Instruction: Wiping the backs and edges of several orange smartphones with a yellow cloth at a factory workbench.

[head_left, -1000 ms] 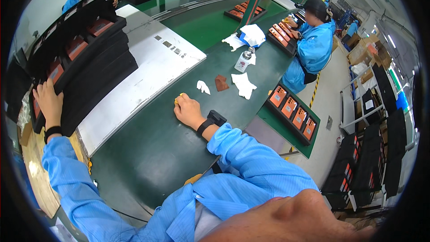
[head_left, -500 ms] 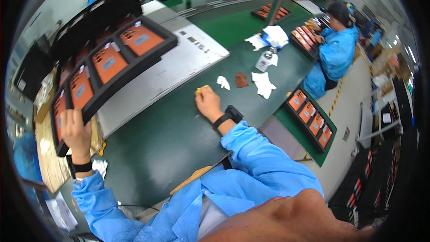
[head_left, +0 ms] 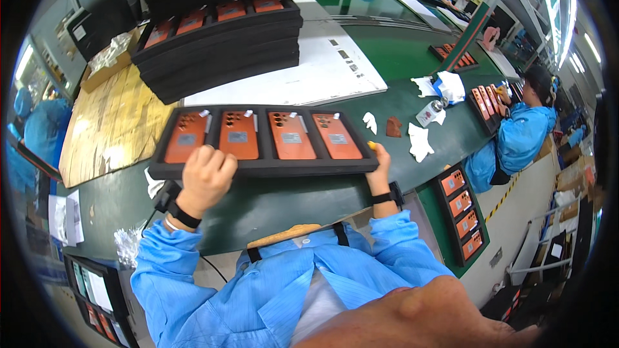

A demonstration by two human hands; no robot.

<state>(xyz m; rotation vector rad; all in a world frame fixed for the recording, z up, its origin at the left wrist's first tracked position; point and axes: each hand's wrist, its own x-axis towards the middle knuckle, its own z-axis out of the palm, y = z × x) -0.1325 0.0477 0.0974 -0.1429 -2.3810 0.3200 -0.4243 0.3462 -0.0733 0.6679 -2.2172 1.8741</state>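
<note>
A black foam tray is held level above the near side of the green workbench. Several orange phone back covers lie in its slots, each with camera holes and a grey label. My left hand is closed over the tray's near rim, left of its middle. At the right end, my right hand grips the corner. Something small and yellow shows at its fingertips. Beyond stands a tall stack of similar black trays, with orange covers in an upper one.
White wipes, a brown cloth piece and a metal-topped bottle lie to the right. Another loaded tray sits on a green side surface. A co-worker in blue works at the right. Wooden board lies left.
The tray, earlier tilted at the stack with only my left hand on it, has come down toward me. My right hand has moved from the bench to its right end. The view has turned.
</note>
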